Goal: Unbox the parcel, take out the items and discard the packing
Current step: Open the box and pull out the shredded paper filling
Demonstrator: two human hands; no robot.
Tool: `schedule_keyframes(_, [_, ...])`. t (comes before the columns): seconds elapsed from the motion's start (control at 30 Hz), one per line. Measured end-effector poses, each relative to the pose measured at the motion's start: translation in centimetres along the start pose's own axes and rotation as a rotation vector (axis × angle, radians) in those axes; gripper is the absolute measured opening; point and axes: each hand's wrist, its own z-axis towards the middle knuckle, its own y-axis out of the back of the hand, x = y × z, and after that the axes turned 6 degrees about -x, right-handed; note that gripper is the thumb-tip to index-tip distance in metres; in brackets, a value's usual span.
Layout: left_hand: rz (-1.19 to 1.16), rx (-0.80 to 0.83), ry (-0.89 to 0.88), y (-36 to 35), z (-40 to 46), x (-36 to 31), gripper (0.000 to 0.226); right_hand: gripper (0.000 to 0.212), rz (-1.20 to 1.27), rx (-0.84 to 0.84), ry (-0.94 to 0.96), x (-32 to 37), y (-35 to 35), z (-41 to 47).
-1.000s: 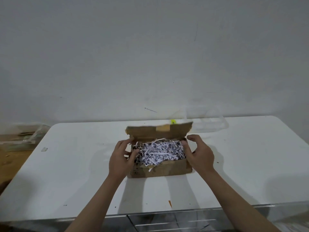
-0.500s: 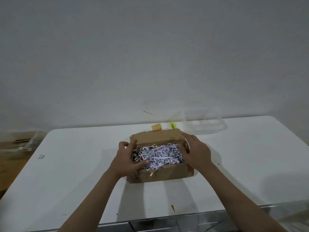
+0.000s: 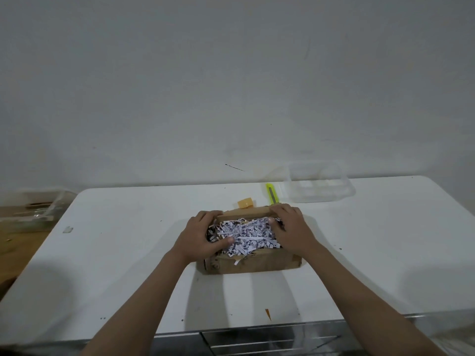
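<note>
A brown cardboard box (image 3: pixel 257 262) lies open in the middle of the white table (image 3: pixel 128 253). It is filled to the top with white and purple shredded paper (image 3: pixel 246 235), which hides whatever lies under it. My left hand (image 3: pixel 203 236) wraps over the box's left end, its thumb resting on the shreds. My right hand (image 3: pixel 291 227) covers the right end, fingers on the far flap, which is pressed down flat behind the box.
Behind the box lie a yellow-green utility knife (image 3: pixel 272 193) and a small piece of yellow tape (image 3: pixel 245 203). A clear plastic container (image 3: pixel 320 185) stands at the back right. A glass tray (image 3: pixel 30 209) sits off the table's left edge. The wall is close behind.
The far flap stood upright a second ago; my hands have pushed it back and down. Both hands slid from the box's sides onto its ends and the shreds.
</note>
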Motion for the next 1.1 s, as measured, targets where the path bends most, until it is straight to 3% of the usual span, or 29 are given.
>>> schedule_keyframes(0.33, [-0.022,0.045,-0.006,-0.6,1.2,0.3,0.050,0.026,0.050,0.086,-0.081,-0.5,-0.5,0.9])
schedule_keyframes(0.63, [0.059,0.067,0.002,-0.3,0.9,-0.5,0.063,0.024,0.055,0.106,-0.118,0.2,-0.1,0.7])
schedule_keyframes(0.9, [0.206,-0.016,-0.002,1.2,0.1,-2.2,0.086,0.037,0.122,0.079,-0.109,0.7,1.8,0.3])
schedule_keyframes(1.0, [0.097,-0.132,-0.003,1.5,0.1,-4.7,0.067,0.038,0.149,-0.023,-0.073,1.6,3.2,0.2])
schedule_keyframes(1.1, [-0.026,-0.207,0.118,1.3,0.1,-7.0,0.047,0.035,0.196,-0.103,-0.056,2.9,4.6,0.0])
